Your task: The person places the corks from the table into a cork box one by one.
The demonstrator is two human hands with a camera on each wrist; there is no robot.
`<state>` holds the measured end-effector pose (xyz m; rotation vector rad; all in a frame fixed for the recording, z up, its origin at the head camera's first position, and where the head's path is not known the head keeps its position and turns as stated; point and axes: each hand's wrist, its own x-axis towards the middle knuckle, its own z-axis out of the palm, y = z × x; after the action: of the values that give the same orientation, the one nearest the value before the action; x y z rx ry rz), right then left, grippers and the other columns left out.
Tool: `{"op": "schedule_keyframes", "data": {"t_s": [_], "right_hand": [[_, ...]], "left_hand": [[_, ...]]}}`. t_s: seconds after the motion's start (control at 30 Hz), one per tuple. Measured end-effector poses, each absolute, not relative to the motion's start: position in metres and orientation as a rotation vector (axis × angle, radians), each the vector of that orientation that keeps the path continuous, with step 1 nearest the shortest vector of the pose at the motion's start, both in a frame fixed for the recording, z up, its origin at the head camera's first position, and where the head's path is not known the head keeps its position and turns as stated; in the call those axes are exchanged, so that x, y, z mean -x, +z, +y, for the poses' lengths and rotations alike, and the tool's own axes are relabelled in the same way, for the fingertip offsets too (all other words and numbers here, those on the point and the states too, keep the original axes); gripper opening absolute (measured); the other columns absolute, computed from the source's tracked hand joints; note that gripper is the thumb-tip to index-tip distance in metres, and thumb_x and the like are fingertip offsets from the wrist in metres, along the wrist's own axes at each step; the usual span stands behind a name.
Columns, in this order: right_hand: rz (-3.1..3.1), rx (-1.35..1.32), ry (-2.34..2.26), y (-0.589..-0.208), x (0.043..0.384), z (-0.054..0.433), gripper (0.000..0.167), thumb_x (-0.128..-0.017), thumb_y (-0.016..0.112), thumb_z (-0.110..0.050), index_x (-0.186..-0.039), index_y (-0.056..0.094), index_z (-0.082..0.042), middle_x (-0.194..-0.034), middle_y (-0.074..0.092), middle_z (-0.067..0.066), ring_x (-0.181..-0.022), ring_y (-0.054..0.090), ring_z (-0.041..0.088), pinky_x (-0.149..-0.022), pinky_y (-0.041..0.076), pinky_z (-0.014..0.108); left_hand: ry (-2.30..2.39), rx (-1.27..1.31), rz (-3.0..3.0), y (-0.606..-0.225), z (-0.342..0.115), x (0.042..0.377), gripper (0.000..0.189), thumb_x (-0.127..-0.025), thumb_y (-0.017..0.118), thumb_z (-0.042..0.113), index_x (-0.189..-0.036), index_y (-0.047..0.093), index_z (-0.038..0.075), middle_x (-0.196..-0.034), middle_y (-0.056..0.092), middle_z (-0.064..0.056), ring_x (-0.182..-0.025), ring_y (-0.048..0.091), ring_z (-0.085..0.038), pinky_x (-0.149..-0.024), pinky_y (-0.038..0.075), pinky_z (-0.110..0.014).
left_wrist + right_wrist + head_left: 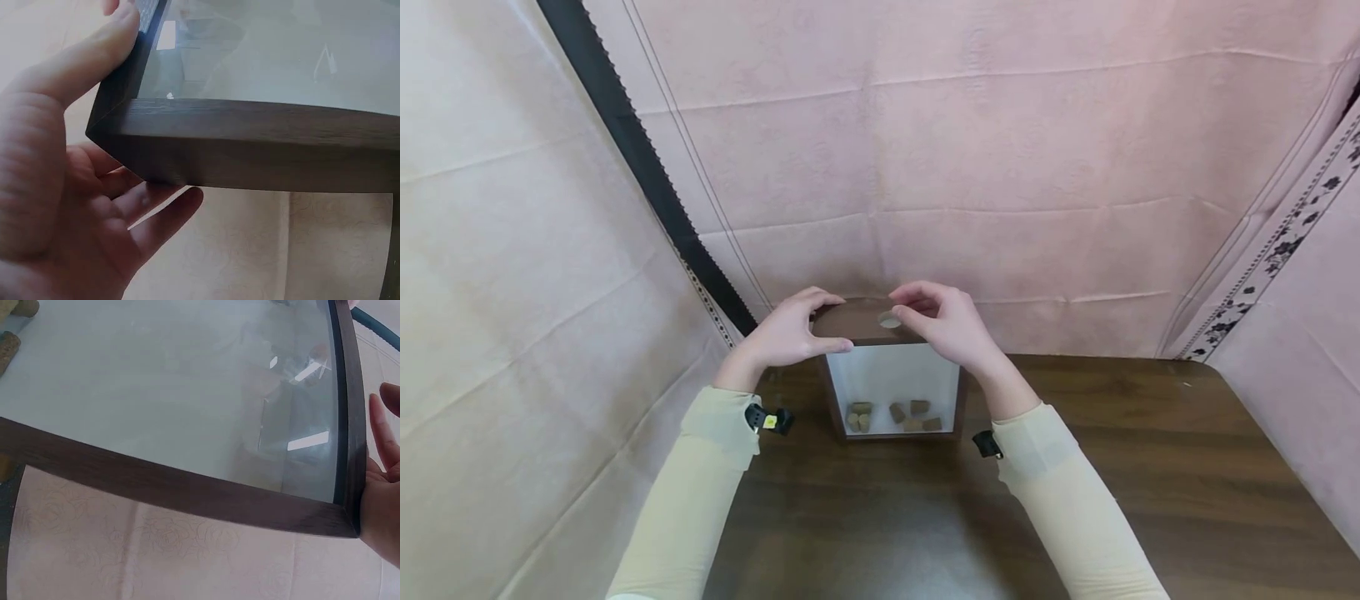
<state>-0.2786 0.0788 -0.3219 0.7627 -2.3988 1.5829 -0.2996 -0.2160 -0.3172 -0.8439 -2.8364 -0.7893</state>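
Observation:
A brown-framed shadow box [891,386] stands upright on the table, with a clear front and a pale back. Several corks [919,407] lie at its bottom, and some corks [7,349] show at the upper left in the right wrist view. The top edge has a round hole [890,319]. My left hand [786,331] grips the box's upper left corner, thumb in front and fingers behind, as the wooden frame [250,134] in the left wrist view shows. My right hand [946,323] is beside the hole, thumb and fingertips bent and apart; I see nothing between them.
The dark wooden table [880,525] extends in front of the box and to its right. Pale patterned cloth [1037,167] hangs close behind, with more cloth at both sides. A black strip [647,167] runs down the left corner.

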Motion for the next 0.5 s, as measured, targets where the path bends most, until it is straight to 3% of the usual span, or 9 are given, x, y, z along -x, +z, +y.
{"op": "schedule_keyframes", "data": {"t_s": [0.27, 0.4, 0.5], "right_hand": [[-2.298, -0.816, 1.71, -0.324, 0.277, 0.086, 0.022, -0.104, 0.073, -0.024, -0.124, 0.077, -0.016, -0.118, 0.075, -0.001, -0.104, 0.068, 0.021, -0.092, 0.057, 0.044], [-2.176, -0.829, 1.853, -0.327, 0.272, 0.093, 0.023, -0.106, 0.071, -0.02, -0.125, 0.075, -0.01, -0.121, 0.074, 0.004, -0.109, 0.068, 0.027, -0.096, 0.057, 0.037], [-2.027, -0.79, 1.974, -0.332, 0.265, 0.102, 0.02, -0.105, 0.07, -0.013, -0.122, 0.074, -0.004, -0.114, 0.073, 0.008, -0.103, 0.068, 0.031, -0.091, 0.059, 0.032]], "left_hand": [[-0.699, 0.869, -2.89, -0.304, -0.208, 0.303, 0.078, -0.086, 0.089, 0.047, -0.146, 0.063, 0.005, -0.135, 0.064, -0.01, -0.118, 0.06, -0.028, -0.104, 0.052, -0.052], [-0.679, 0.863, -2.919, -0.299, -0.205, 0.301, 0.074, -0.086, 0.091, 0.039, -0.145, 0.063, 0.006, -0.133, 0.064, -0.01, -0.116, 0.059, -0.029, -0.104, 0.051, -0.051], [-0.677, 0.849, -2.931, -0.3, -0.204, 0.299, 0.073, -0.087, 0.091, 0.036, -0.146, 0.062, 0.005, -0.134, 0.062, -0.01, -0.117, 0.058, -0.029, -0.105, 0.05, -0.051]]}}
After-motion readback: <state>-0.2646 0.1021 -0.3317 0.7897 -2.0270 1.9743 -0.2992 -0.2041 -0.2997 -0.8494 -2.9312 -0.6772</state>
